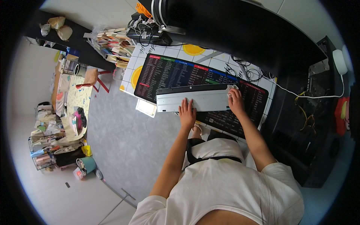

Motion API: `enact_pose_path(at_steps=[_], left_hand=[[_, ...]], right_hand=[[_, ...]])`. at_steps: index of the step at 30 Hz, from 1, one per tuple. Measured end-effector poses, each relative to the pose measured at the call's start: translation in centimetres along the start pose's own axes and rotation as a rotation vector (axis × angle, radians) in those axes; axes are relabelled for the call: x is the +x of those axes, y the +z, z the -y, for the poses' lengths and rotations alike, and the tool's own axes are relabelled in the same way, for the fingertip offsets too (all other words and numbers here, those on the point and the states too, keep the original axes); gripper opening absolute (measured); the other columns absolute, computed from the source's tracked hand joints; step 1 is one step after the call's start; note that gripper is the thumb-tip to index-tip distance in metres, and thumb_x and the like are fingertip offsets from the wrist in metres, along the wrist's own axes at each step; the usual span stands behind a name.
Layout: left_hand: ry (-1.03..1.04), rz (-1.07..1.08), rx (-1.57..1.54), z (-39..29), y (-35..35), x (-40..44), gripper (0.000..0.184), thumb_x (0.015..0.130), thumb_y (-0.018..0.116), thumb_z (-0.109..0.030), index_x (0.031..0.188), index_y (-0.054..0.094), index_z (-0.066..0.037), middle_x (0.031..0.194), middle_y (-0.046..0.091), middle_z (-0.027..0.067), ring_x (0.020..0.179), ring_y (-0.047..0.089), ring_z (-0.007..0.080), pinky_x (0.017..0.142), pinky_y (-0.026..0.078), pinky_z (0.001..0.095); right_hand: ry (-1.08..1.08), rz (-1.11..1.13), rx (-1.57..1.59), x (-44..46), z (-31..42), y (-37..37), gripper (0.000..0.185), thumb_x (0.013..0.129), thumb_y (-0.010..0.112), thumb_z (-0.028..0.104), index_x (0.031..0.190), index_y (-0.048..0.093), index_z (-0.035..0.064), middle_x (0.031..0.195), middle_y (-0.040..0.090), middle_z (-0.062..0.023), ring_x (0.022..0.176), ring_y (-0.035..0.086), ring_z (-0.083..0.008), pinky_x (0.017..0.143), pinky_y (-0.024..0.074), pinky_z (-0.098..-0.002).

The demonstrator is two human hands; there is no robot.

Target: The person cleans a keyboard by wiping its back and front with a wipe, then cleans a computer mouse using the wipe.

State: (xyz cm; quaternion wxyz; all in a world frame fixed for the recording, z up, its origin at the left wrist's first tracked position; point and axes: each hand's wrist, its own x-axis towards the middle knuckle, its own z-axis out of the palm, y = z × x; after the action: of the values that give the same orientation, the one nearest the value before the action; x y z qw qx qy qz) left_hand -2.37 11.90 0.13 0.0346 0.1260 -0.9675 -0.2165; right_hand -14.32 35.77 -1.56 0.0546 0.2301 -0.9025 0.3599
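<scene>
A long keyboard (210,98) lies with its pale underside up, a black strip along its far edge, on a dark printed desk mat (168,73). My left hand (187,111) rests flat on the near part of the keyboard, fingers stretched out. At the keyboard's right end, my right hand (235,100) presses a crumpled white tissue (231,87) against the far corner. The keys are hidden beneath.
A wide black monitor (243,33) stands behind the mat, with tangled cables (253,73) below it. To the right is an open black computer case (300,123) with a white round device (339,62). Stacked papers (114,43) sit at the back left, near a red-legged stool (92,78).
</scene>
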Motion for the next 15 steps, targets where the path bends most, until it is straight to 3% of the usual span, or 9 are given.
enact_pose_path(at_steps=[6,10,15], left_hand=[[0.039,0.081,-0.065,0.9,-0.6,-0.1,0.049,0.084,0.049,-0.020,0.130,0.034,-0.016,0.140,0.022,0.0137,0.130,0.018,0.0303,0.104,0.015,0.0462],[0.091,0.091,-0.083,2.1,-1.5,-0.1,0.047,0.085,0.047,-0.020,0.130,0.035,-0.016,0.140,0.024,0.0110,0.130,0.018,0.0291,0.104,0.015,0.0452],[0.049,0.058,-0.038,5.1,-2.8,-0.8,0.046,0.085,0.047,-0.020,0.129,0.036,-0.016,0.139,0.026,0.0086,0.130,0.019,0.0285,0.104,0.015,0.0453]], right_hand=[[-0.075,0.059,-0.076,0.2,3.0,2.0,0.026,0.079,0.055,0.014,0.101,0.048,0.0027,0.112,0.044,-0.0107,0.107,0.041,-0.0297,0.087,0.0392,-0.0398],[-0.008,0.064,-0.016,1.4,5.1,4.1,0.029,0.079,0.056,0.016,0.104,0.048,0.0037,0.113,0.043,-0.0104,0.110,0.040,-0.0296,0.090,0.0379,-0.0398],[-0.062,0.260,0.012,2.6,9.3,7.3,0.032,0.078,0.058,0.017,0.106,0.049,0.0052,0.117,0.043,-0.0088,0.114,0.038,-0.0283,0.094,0.0348,-0.0389]])
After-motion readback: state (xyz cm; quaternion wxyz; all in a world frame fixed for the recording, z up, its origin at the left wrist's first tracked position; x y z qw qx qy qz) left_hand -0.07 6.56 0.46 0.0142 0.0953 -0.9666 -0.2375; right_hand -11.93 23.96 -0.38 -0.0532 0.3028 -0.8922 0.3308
